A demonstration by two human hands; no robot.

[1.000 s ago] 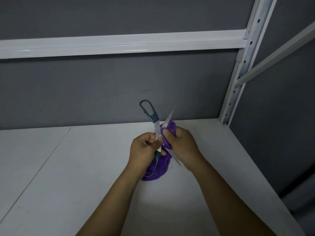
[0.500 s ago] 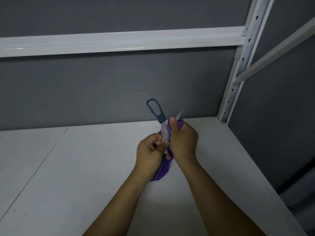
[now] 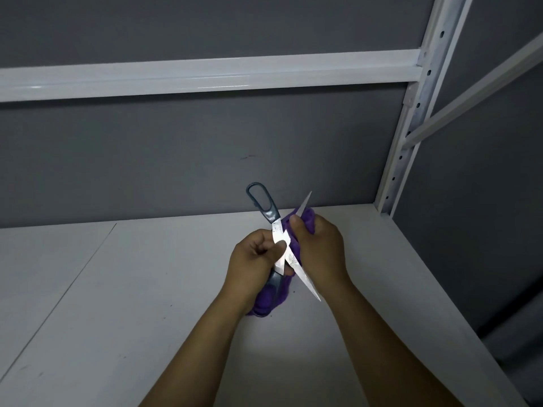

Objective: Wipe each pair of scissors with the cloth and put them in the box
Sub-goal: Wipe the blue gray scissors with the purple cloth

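Note:
I hold a pair of scissors (image 3: 266,205) with dark teal handles spread wide open above the white shelf (image 3: 117,304). My left hand (image 3: 254,264) grips the lower handle, thumb pressed near the pivot. One handle loop sticks up toward the back wall. My right hand (image 3: 320,251) clutches a purple cloth (image 3: 271,298) wrapped around one blade, whose tip pokes out above the fingers. The other blade points down to the right. Part of the cloth hangs below my left hand. No box is in view.
A grey wall stands behind the shelf. A white horizontal rail (image 3: 205,76) crosses above, and a perforated white upright (image 3: 411,118) rises at the right back corner. The shelf's right edge (image 3: 458,333) drops off to a dark floor.
The scissors have spread wider, with the lower blade now swung out down to the right. My right hand with the cloth slid along the upper blade.

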